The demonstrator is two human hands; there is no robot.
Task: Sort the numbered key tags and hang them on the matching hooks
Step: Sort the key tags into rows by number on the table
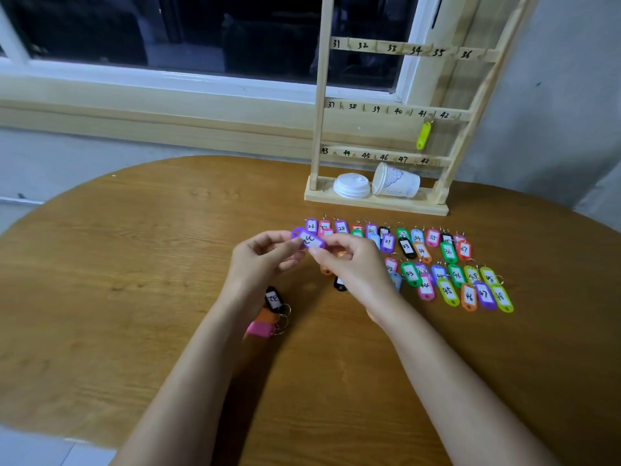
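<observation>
The left hand (265, 255) and right hand (353, 264) together pinch one purple tag (307, 239) just above the surface (134, 264), its long axis running across from one hand to the other, and the rack (321, 129) stands well ahead to the right, nearer the right hand.

A purple tag (307, 239) sat pinched between left hand (265, 258) and right hand (353, 265); other tags (410, 274) lay in rows; a yellow tag (423, 135) hung under 41.
</observation>
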